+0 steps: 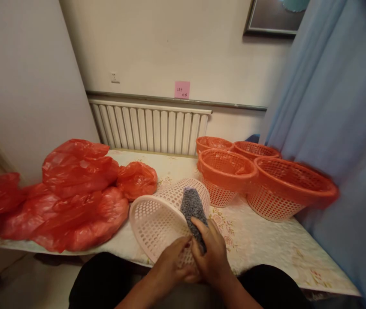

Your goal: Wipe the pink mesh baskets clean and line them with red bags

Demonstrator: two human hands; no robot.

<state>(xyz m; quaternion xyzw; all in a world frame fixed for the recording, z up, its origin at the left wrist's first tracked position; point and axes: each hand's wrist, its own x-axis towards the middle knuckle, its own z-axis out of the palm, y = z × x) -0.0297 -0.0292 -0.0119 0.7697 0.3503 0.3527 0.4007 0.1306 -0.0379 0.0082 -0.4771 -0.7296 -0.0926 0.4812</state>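
Observation:
A pale perforated plastic basket lies on its side at the table's front edge, its mouth turned to the left and toward me. My left hand is closed around the near part of its rim, with some fingers hidden. My right hand grips a fuzzy grey cleaning cloth, which lies against the outside of the basket near the rim. Both hands are close together, the right one just to the right of the left.
Several baskets lined with red plastic bags stand at the right beside a blue curtain. Bulging red bags are heaped at the left. The table has a flowered cover. Behind it are a white radiator and a wall.

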